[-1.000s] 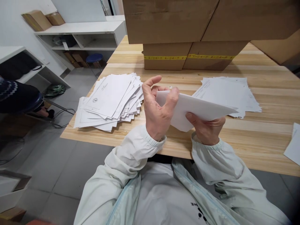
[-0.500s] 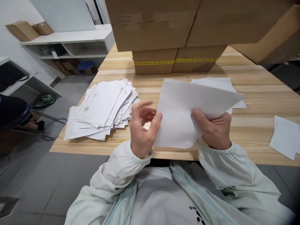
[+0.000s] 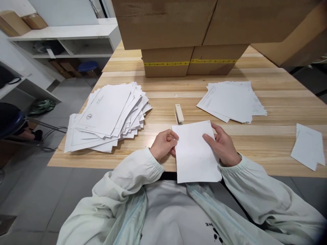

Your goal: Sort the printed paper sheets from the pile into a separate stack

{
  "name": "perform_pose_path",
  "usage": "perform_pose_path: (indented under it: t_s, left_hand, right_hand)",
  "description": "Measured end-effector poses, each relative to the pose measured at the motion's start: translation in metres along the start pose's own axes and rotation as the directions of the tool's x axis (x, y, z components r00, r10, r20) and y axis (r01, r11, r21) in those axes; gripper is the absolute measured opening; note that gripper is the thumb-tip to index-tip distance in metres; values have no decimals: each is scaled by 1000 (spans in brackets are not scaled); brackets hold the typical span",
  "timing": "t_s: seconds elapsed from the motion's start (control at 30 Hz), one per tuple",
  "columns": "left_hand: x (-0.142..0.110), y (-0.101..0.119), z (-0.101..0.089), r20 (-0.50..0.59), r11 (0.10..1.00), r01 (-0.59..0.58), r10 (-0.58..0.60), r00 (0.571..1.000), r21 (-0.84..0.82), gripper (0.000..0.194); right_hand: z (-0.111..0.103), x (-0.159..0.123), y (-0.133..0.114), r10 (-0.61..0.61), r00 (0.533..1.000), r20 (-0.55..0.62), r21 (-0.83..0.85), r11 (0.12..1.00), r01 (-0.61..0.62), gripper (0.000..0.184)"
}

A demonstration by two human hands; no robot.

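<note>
Between my hands is a white sheaf of paper, blank on the side facing me, its lower edge over the table's front edge. My right hand grips its right side, thumb on top. On the left edge my left hand is closed, fingers curled against the paper. Just beyond the paper's top lies a cream stapler. A thick, uneven pile of printed sheets is to my left. At the right rests a smaller stack of papers. How many sheets I hold cannot be seen.
Large cardboard boxes are stacked at the back of the wooden table. A few loose papers lie near the right front edge. White shelving and a blue stool stand beyond the left side. A person's foot shows at far left.
The paper has come down from a raised, tilted position to lie flatter near the table edge. My left fingers have closed at its left edge. The stapler has come into view.
</note>
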State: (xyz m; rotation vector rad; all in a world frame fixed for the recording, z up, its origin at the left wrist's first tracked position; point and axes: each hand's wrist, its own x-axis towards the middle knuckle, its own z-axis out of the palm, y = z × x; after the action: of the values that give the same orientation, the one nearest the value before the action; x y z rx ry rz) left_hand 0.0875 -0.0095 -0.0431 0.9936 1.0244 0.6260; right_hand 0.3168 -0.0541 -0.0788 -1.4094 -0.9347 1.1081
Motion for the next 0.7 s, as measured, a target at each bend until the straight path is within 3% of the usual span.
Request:
perform_pose_path:
  t_s: [0.27,0.37,0.4,0.47,0.53,0.6,0.7]
  left_hand:
    - [23,9,12,-13,1000,-11,11,1000,16,15]
    - [28,14,13,-32,999,25,-24,999,34,15]
    - [29,15,13,-35,998,38,-37,999,43,15]
    - [30,16,12,-40,997,58,-56,998,52,16]
    - [31,17,12,-48,997,71,-69,997,42,17]
    - [32,16,12,-58,996,85,-83,995,24,18]
    - [33,16,13,-67,996,88,-87,994,6,19]
  right_hand:
    - [-11,15,0,-38,999,16,-2,999,38,82]
    - [-21,25,-8,-78,995,69,-280,955,95,78]
    - [-26,30,-13,-119,990,75,-439,888,140,73]
    - [-33,43,-29,-260,963,72,-719,655,231,56]
    - [-30,57,-50,-429,899,91,-849,439,296,40]
    - [-12,73,-70,-540,825,167,-859,332,391,32]
    - [39,96,-89,-552,752,361,-780,263,568,32]
